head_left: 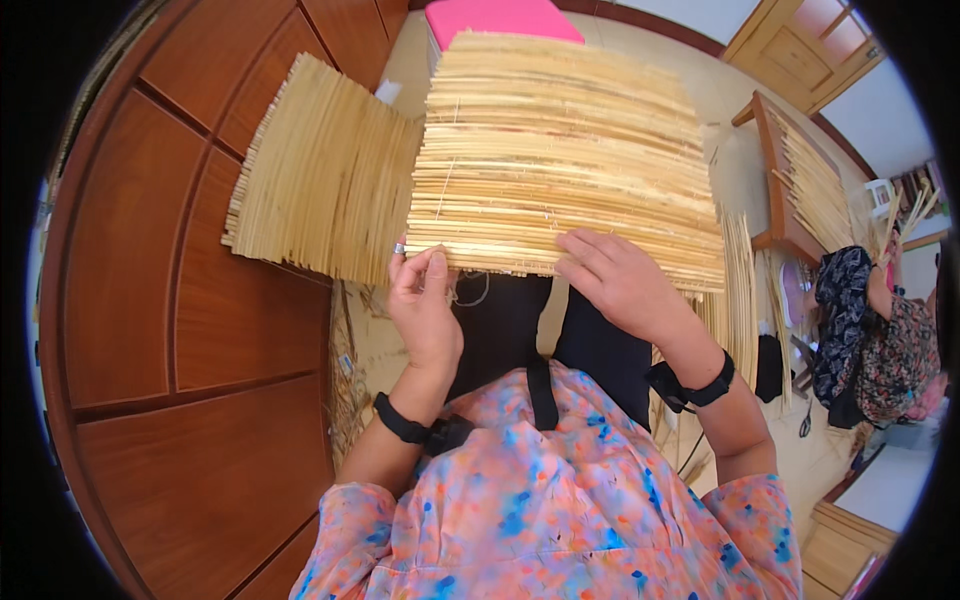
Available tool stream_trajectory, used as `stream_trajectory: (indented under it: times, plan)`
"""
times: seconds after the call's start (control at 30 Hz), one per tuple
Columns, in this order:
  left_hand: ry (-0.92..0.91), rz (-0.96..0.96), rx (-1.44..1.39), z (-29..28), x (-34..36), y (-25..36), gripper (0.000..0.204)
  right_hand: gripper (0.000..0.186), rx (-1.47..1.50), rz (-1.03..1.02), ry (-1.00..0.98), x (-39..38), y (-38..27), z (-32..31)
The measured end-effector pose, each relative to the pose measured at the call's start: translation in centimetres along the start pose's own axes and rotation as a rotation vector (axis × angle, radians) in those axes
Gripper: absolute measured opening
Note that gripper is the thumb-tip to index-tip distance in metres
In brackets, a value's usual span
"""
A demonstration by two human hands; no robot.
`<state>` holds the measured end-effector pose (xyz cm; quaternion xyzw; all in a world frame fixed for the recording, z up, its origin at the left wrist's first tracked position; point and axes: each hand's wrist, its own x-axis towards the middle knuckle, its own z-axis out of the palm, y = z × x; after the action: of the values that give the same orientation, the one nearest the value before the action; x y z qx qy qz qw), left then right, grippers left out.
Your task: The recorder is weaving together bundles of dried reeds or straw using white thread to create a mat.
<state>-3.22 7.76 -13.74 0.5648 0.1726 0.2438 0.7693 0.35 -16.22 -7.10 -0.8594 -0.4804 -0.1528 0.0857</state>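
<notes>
A mat of thin straw-coloured stalks [565, 150], laid side by side and bound with fine thread, spreads in front of me above my lap. My left hand [425, 310] is closed on the near left corner, its thumb along the edge and a silvery ring on one finger. A loop of pale thread [472, 290] hangs just under the edge beside it. On the near edge, right of the middle, my right hand [620, 283] rests with its fingers laid flat over the stalks. Its thumb is hidden.
A second stalk mat [320, 175] leans at the left by reddish-brown wooden cabinets [130, 240]. Behind stands something with a pink top [505, 18]. Long loose stalks [742, 290] lie at the right. Another person [885, 345] sits farther right, near a wooden bench [775, 190] with stalks.
</notes>
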Motion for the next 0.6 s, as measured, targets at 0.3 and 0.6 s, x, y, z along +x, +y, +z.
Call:
stream_trajectory:
  times: [0.3,0.6]
  plan:
    - [-0.187,0.059,0.407,-4.2,2.0,2.4,0.012,0.038,0.227,0.224,-0.030,-0.5,-1.2,0.7]
    - [-0.374,0.273,0.172,-5.8,4.1,10.7,0.015,0.034,0.267,0.352,0.045,1.3,-2.2,1.5]
